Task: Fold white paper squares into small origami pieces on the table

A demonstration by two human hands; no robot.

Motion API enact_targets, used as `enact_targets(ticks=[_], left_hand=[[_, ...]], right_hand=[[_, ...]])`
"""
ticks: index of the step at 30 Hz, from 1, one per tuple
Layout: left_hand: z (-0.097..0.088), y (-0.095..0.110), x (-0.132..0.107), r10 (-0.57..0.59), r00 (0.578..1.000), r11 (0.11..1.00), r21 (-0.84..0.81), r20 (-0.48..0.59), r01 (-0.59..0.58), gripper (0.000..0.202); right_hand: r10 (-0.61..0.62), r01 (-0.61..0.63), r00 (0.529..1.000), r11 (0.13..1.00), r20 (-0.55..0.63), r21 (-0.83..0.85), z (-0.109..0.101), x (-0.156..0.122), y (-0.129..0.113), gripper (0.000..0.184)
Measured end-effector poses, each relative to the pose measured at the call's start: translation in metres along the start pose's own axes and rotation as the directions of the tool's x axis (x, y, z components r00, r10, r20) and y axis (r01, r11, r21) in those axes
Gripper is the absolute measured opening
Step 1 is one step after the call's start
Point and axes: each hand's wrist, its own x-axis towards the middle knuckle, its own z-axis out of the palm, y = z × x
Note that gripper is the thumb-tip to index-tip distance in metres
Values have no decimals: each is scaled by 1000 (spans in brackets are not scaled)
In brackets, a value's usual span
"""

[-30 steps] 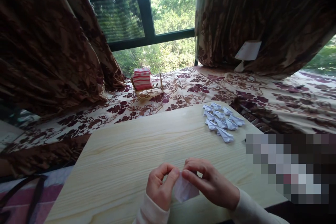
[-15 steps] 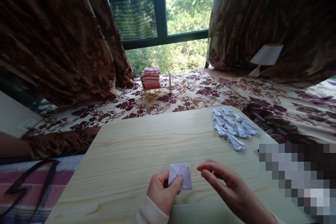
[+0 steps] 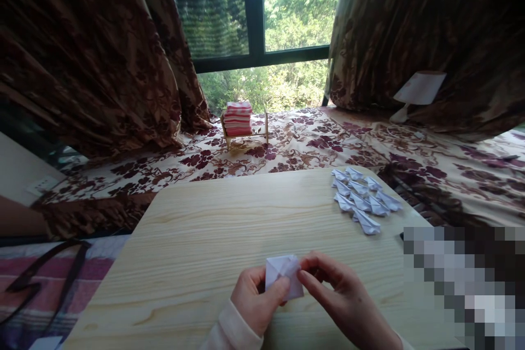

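Observation:
Over the near part of the wooden table, my left hand pinches a small folded square of white paper, thumb on top and fingers beneath. Crease lines run across the paper's upper face. At its right edge, my right hand has its thumb and forefinger closed together on the paper's upper right side. The left fingers under the paper are hidden. Several small folded white paper pieces lie grouped at the table's far right corner.
The pale wooden table has a rounded far edge. Beyond it, a floral cloth holds a small stand with folded pink striped cloths and a white lamp. A blurred-out patch covers the right side. Dark straps lie at the left.
My right hand has moved left, from beside the paper to its right edge, and its fingertips have closed there. My left hand keeps its hold. The camera view has shifted slightly.

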Motion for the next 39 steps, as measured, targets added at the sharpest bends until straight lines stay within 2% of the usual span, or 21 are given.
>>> enact_targets(ticks=[6, 15, 20, 28, 35, 39], left_hand=[[2, 3, -1, -39, 999, 999, -18, -5, 39, 30], [-1, 5, -3, -33, 999, 999, -20, -23, 33, 31], [-3, 3, -3, -14, 1000, 1000, -11, -17, 14, 35], [-3, -2, -1, -4, 1000, 999, -37, 18, 5, 40], [-1, 1, -2, -24, 999, 995, -93, 37, 27, 45], [1, 3, -1, -39, 998, 992, -120, 41, 44, 52]], right_hand=[[-191, 183, 981, 972, -45, -149, 3, -4, -2, 7], [-442, 439, 894, 827, 76, -353, 1, -1, -9, 15], [-486, 490, 864, 749, 133, -446, -2, -1, -12, 17], [-505, 545, 833, 673, 227, -500, -6, 0, -21, 16], [-574, 578, 793, 605, 204, -548, -10, -2, -26, 19], [-586, 595, 778, 569, 227, -568, -13, -2, -25, 20]])
